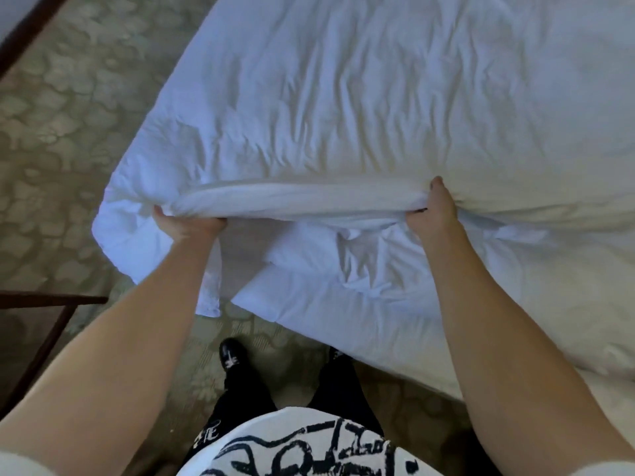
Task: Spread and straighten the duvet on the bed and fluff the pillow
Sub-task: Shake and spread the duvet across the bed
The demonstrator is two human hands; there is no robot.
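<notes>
While the duvet (343, 115) lies rumpled, left hand (187, 226) and right hand (431, 211) grip its fold.

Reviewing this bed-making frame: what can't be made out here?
Head view only:
- Pillow: none visible; the bed runs off the top and right edges.
- Fingertips of the left hand and right hand: buried in the gathered fold of the duvet, so each grip is partly hidden.
- Mattress: covered by the duvet.
- Dark wooden furniture: cut off at the left edge.
</notes>
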